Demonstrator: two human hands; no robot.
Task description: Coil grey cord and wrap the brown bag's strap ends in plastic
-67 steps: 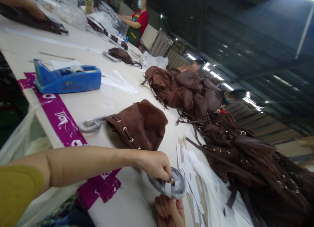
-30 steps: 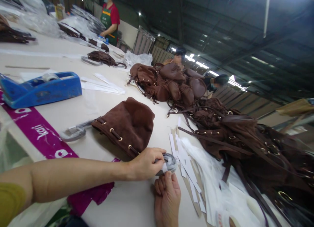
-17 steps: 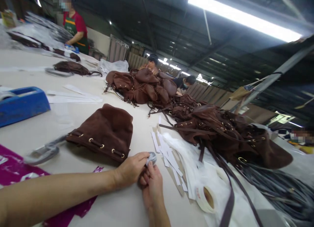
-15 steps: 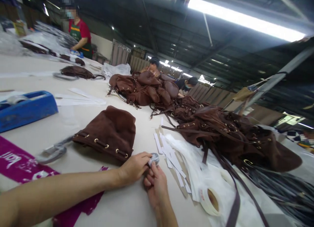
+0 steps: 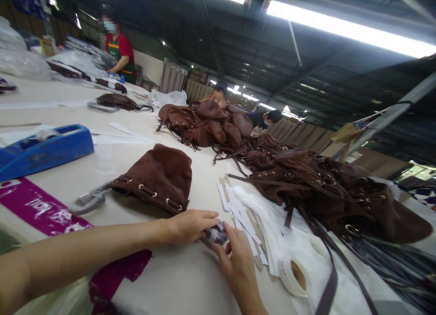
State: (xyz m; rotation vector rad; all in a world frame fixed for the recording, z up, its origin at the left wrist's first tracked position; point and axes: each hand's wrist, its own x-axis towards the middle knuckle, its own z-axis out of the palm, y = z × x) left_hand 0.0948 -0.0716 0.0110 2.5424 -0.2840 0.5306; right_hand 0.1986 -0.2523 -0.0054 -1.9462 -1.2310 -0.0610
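Dim workshop, strip lights under a dark roof, and one long pale desk (image 5: 170, 285) covered in bag stuff. I'll use the brown bag (image 5: 158, 176) lying nearest the hands as the landmark. Just off its near right corner is a small grey bundle (image 5: 217, 234), wrapped in what looks like plastic with a paler band round it. Can't tell if it's touching the desk or held just above.

Left hand (image 5: 192, 226) has its fingers over the bundle's bag-facing side, and the right hand (image 5: 235, 256) pinches the opposite side between thumb and fingers, so both are grasping it.

My guess: it's light, bendy and a bit springy, not fragile, but the film could be slippery. I'd hold it across the band so the coils don't spread.

Left of the bag there's a wrapped strap (image 5: 90, 201), then a blue tape dispenser (image 5: 64, 152) further out. White paper strips (image 5: 240, 217) lie to its right, with a big brown pile (image 5: 293, 178) beyond them.
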